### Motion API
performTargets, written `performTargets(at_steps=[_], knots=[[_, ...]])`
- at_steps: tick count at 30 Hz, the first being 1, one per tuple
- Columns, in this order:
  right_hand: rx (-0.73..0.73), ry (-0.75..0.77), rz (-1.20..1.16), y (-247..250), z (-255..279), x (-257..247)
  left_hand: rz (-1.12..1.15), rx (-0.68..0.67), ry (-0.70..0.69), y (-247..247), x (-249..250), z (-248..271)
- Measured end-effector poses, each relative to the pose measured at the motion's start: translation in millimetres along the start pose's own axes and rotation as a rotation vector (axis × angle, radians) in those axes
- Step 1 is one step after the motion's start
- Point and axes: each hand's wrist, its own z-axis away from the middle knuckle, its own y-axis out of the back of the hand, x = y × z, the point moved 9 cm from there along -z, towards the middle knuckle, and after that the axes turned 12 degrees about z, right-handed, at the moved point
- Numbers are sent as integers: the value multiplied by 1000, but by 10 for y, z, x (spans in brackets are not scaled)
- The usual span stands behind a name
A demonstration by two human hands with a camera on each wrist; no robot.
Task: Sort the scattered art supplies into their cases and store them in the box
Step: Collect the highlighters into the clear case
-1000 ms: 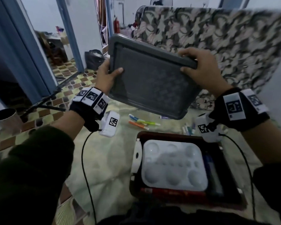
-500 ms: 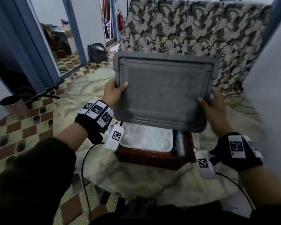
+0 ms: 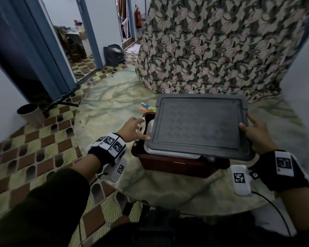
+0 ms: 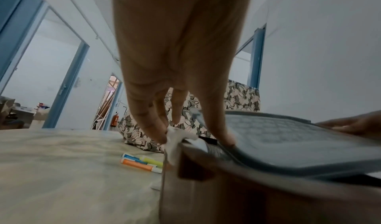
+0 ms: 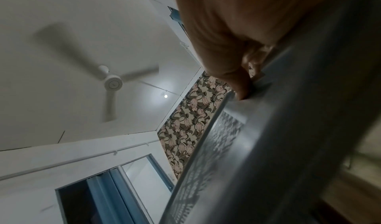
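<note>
A grey textured lid [image 3: 200,125] lies tilted over the dark red box [image 3: 177,164], shifted right and overhanging its right side. A white palette [image 3: 168,152] shows under the lid's front edge. My right hand [image 3: 246,125] grips the lid's right rim, thumb on top; the right wrist view shows that hand [image 5: 245,84] on the lid [image 5: 288,129]. My left hand [image 3: 141,131] has straight fingers on the box's white latch [image 4: 175,136], with the thumb against the lid [image 4: 288,139] at its left edge. Coloured markers [image 3: 147,108] lie behind the box [image 4: 226,186].
The box stands on a round marbled table [image 3: 105,107], near its front edge. A floral-covered piece [image 3: 212,47] stands right behind the table. On the tiled floor to the left are a metal cylinder [image 3: 30,113], a dark stand leg and a black bag [image 3: 113,55].
The lid came down from held up and tilted in the air onto the box. My left hand let go of the lid's edge and now touches the white latch.
</note>
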Motion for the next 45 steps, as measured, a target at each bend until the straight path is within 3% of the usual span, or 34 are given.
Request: performTargets(at_steps=[6,9,13,18,22,25,27,29,31,37,40,43,45], knots=[[-26,-32,48,-32,-19,127,-89,97,-29,52,-7,46],[-68,-44,73,-143,-7,165,133,121,18,107,-107,78],[-129,-64,78,-405,55,176,614,66,181,-9,-270,167],[-109,28,252,-559,214,108,728,141,296,-28,-346,142],[-70,153,655,-517,358,12,535,102,266,-125,-381,78],[-23,145,879,-417,387,76,289,126,194,-108,-370,-9],[-63,63,792,-380,406,221,218,130,173,-107,-350,-52],[-124,-8,558,-411,435,365,204,136,164,-120,-358,-71],[-85,-24,406,-410,466,415,221,174,161,-118,-386,-67],[40,-38,407,-368,467,363,246,244,180,-66,-402,-82],[84,33,520,-413,542,282,199,268,134,-33,-321,-73],[78,73,517,-448,605,258,202,241,109,-28,-304,-70],[57,-3,406,-414,573,306,296,191,138,-15,-340,-90]])
